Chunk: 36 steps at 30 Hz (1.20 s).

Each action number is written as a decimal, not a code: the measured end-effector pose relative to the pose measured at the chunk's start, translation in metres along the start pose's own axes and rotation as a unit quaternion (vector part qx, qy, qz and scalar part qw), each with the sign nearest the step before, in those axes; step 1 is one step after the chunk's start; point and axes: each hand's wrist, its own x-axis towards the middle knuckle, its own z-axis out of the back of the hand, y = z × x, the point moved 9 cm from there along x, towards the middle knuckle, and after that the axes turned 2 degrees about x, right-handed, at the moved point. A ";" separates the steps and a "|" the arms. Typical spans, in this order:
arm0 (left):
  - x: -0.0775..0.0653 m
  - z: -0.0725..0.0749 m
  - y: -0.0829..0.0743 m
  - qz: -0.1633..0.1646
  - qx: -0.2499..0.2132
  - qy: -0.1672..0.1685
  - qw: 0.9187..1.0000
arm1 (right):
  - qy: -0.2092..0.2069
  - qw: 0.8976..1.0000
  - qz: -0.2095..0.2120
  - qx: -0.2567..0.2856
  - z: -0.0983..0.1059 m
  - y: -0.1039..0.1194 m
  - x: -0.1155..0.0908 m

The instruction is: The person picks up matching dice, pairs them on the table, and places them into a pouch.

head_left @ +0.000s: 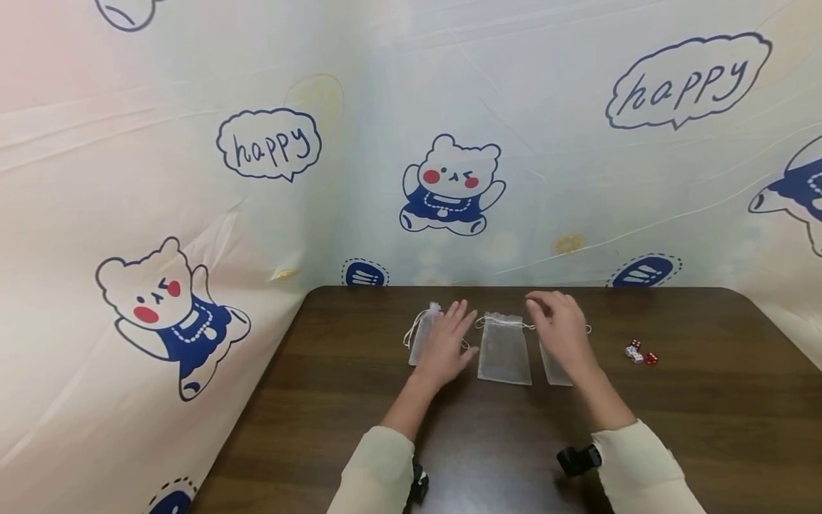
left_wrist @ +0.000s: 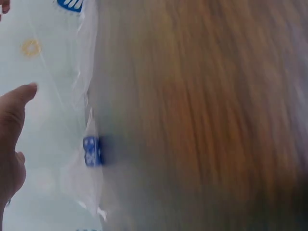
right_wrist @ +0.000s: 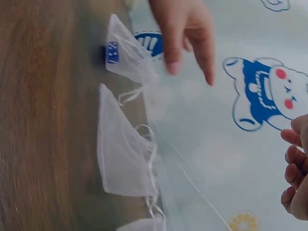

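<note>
My left hand (head_left: 444, 345) is over the left drawstring bag (head_left: 420, 341), its fingers spread and nothing held. That sheer white bag has blue dice (right_wrist: 113, 52) with white pips inside it. A second mesh bag (head_left: 504, 355) lies flat between my hands, its white cords at the top. My right hand (head_left: 561, 330) is above the third mesh bag (head_left: 554, 365), covering much of it in the head view. Its fingers (right_wrist: 293, 163) are loosely curled, with nothing held, in the right wrist view.
Several red and white dice (head_left: 634, 354) sit in a cluster right of the third bag. The dark wooden table (head_left: 334, 400) meets a pale printed cloth (head_left: 359, 178) at its back and left edges.
</note>
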 end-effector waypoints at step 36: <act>-0.002 -0.089 -0.066 -0.008 0.012 0.288 0.957 | 0.094 0.969 -0.201 -0.104 0.094 -0.146 -0.049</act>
